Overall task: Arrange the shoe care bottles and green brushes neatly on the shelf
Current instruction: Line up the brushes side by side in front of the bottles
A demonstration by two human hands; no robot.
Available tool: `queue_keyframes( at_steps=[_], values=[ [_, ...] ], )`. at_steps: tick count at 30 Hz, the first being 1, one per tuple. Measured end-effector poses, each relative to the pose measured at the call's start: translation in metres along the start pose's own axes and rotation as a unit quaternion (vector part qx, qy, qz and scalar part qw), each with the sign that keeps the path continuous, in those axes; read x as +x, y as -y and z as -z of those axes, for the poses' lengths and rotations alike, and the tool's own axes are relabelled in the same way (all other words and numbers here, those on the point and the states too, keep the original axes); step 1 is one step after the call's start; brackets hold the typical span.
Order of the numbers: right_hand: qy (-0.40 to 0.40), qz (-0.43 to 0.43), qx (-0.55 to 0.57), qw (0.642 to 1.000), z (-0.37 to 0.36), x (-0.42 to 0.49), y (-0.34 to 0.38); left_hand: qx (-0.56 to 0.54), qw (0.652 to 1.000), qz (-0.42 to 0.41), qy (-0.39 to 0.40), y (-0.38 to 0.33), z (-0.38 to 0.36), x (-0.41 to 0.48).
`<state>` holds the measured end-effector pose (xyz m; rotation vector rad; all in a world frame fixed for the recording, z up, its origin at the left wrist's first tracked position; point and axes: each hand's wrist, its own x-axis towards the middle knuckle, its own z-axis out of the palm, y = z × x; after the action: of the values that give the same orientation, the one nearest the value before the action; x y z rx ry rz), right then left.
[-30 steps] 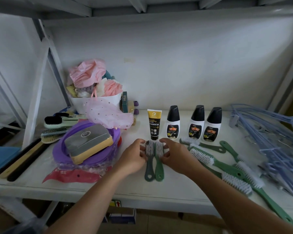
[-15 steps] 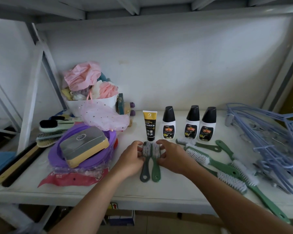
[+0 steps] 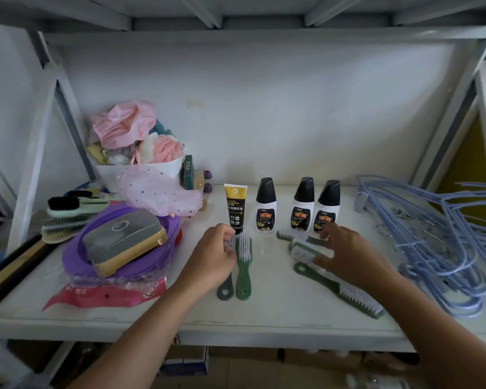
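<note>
On the white shelf a black-and-yellow tube and three white bottles with black caps stand in a row. In front of the tube two brushes lie side by side, a grey-green one and a green one. My left hand pinches the grey-green brush at its bristle head. Further right more green brushes lie loose. My right hand, fingers spread and blurred, is over these loose brushes.
A grey-and-gold box sits on wrapped purple basins at left, with other brushes behind. A white tub of pink items stands at the back left. Blue hangers are piled at right.
My right hand has let go of the paired brushes and moved right, over the loose green brushes. My left hand stays on the pair.
</note>
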<state>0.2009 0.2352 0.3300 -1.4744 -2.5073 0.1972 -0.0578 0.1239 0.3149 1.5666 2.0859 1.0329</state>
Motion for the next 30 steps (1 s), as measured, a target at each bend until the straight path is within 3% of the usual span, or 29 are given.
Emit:
queue_keyframes(
  at_steps=[3, 8, 15, 20, 30],
  values=[
    [0.041, -0.009, -0.029, 0.999, 0.001, -0.007, -0.004, 0.001, 1.000, -0.006, 0.000, -0.002, -0.004, -0.001],
    [0.037, 0.017, -0.027, 0.999, -0.001, -0.010, 0.002, 0.003, 1.000, -0.009, -0.010, -0.007, -0.006, -0.002],
    [-0.042, 0.053, 0.093, 0.993, 0.004, -0.009, 0.020, 0.010, 0.999, 0.021, -0.029, -0.008, -0.002, -0.001],
    [0.052, 0.039, 0.170, 0.983, -0.018, -0.007, 0.046, 0.047, 0.998, 0.043, -0.015, -0.003, -0.003, -0.003],
    [0.069, 0.028, 0.128, 0.989, -0.037, 0.008, 0.064, 0.070, 0.996, 0.062, 0.011, 0.007, 0.005, -0.003]
  ],
)
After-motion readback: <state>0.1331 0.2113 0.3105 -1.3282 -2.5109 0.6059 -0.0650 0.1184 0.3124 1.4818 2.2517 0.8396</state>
